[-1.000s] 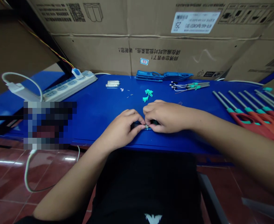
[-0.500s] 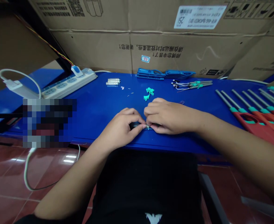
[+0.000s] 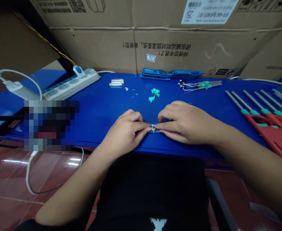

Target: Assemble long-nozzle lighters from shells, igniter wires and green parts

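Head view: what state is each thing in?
Left hand: thumb and forefinger pinched on the blue part
Right hand: fingertips at the blue part
Blue part: partly covered by the hands
Blue casings: stacked
Green pieces: loosely heaped
Silver cylinders: lying together
Wired rods: lying bunched
Red tools: metal rods fitted
Power strip: plug in far end; power unclear
Carton: print upside down

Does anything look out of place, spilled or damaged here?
Nothing looks spilled or damaged. Two oddities: the cardboard stands with its print upside down, and a pixelated patch hides part of the left side. The blue piece at the left hand and right hand is mostly covered.
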Demonstrator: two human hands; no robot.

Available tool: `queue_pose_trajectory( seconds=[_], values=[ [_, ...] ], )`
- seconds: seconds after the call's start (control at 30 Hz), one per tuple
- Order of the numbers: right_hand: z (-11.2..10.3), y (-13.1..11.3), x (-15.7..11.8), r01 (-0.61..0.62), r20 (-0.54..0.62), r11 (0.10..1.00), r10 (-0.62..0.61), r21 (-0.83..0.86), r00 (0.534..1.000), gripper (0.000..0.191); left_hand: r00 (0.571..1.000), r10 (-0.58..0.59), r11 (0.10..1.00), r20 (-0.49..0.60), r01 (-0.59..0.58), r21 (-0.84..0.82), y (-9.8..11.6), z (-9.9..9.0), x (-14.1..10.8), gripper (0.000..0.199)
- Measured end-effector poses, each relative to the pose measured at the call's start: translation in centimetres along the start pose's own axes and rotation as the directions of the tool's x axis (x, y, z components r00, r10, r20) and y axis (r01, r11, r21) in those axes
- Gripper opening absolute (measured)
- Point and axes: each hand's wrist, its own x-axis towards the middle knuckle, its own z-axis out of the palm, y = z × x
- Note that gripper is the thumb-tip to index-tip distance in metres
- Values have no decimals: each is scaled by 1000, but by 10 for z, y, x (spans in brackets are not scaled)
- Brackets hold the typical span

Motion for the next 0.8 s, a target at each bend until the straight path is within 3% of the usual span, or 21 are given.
queue_pose_trajectory(
  seconds=[0.27, 0.43, 0.6, 0.8],
  values=[
    [15, -19, -15, -130, 16, 991, 130, 5, 991, 37, 1000, 4, 1000, -11, -4, -9, -2, 1, 0, 22],
    [13, -20, -20, -202, -38, 978, 204, 50, 978, 39, 999, 11, 1000, -41, -12, -24, -1, -1, 0, 19],
    [5, -24, -40, -375, -146, 920, 388, 113, 910, 28, 1000, -19, 998, 0, 19, -52, -2, -2, 0, 21],
    [16, -40, -59, -463, -138, 867, 489, 182, 861, 24, 1000, -18, 999, -18, 17, -47, 12, -3, 2, 22]
  ],
)
